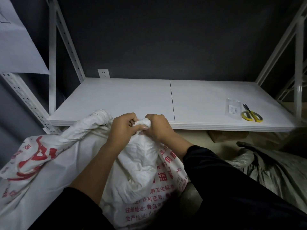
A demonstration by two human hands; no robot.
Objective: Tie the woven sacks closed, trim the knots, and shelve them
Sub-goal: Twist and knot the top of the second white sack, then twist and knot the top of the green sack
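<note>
— Left hand [123, 128] is curled tight round the bunched neck [143, 124] of the sack [66, 166], knuckles up.
— Right one?
— Right hand [157, 128] is the same: fingers and thumb clamped on that neck from the other side. My two hands touch, and a lump of white cloth pokes out between them.
— Knot done?
— Can't tell, my fingers cover it.
— Where's the sack sitting?
— Right in front of me, low, its neck up at the front edge of the shelf [132, 100]. It's white woven stuff with red print, and the body runs down between my forearms. A twisted fold of it trails off left, up to the shelf edge.
— Scissors?
— Scissors [251, 114] lie flat on the shelf, far right, near the front edge. Yellow handles toward me, blades pointing back.
— Anything by them?
— Clear plastic packet [233, 108] with a white label, just left of the blades.
— Rest?
— Grey sack [274, 168] low on my right, below shelf level. Wall socket [103, 73] behind the shelf's back-left corner. White slotted upright [52, 63] at the left end.
</note>
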